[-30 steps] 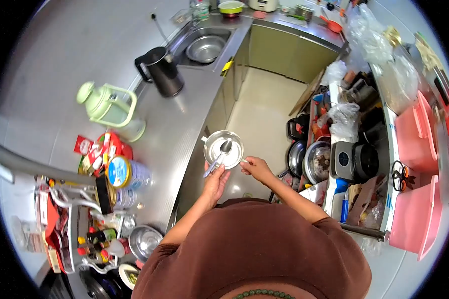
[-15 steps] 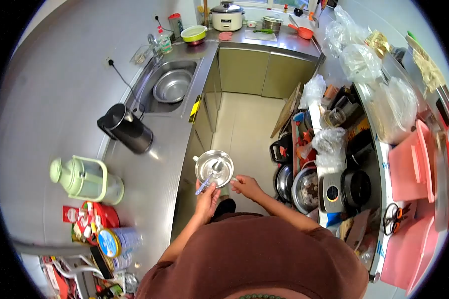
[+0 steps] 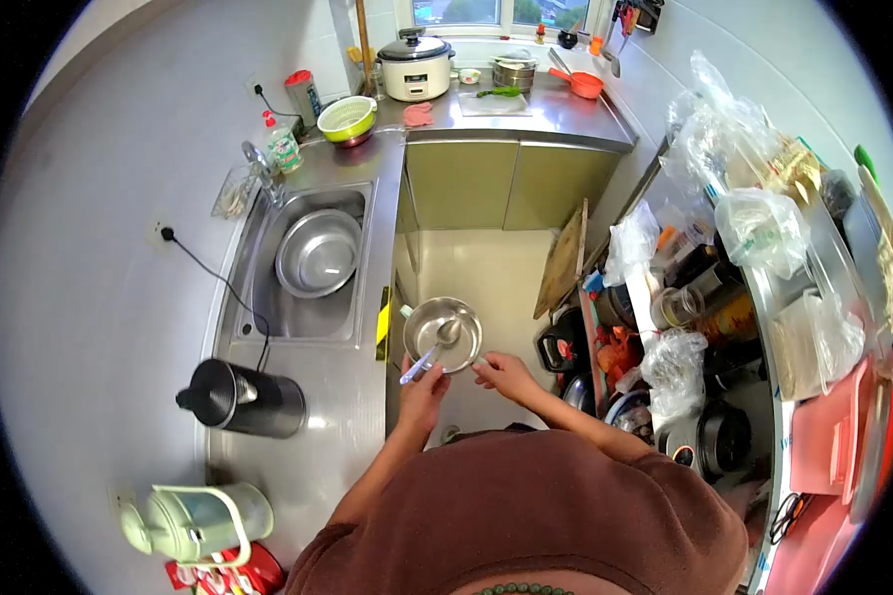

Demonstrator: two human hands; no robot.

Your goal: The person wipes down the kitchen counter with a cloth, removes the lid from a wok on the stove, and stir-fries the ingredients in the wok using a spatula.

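A small stainless steel bowl (image 3: 466,313) with pale side handles is held level over the floor, in front of my body. Inside it lies a metal spoon (image 3: 450,331), whose blue-and-white patterned handle sticks out over the near rim. My left hand (image 3: 424,397) is closed on the bowl's near left side, with the spoon handle beside its thumb. At the near right rim, the fingers of my right hand (image 3: 507,378) are closed around the bowl's other handle, which they mostly hide.
On the left counter stand a black electric kettle (image 3: 243,399), a green thermos (image 3: 193,523) and a sink (image 3: 278,317) with a metal basin (image 3: 318,253). The back counter holds a rice cooker (image 3: 414,67) and a red ladle-like pan (image 3: 585,85). A crowded shelf (image 3: 759,327) lines the right side.
I have moved forward into the kitchen, so the sink and back counter appear nearer. The bowl and spoon stay in my hands, and the bowl sits slightly further right in view.
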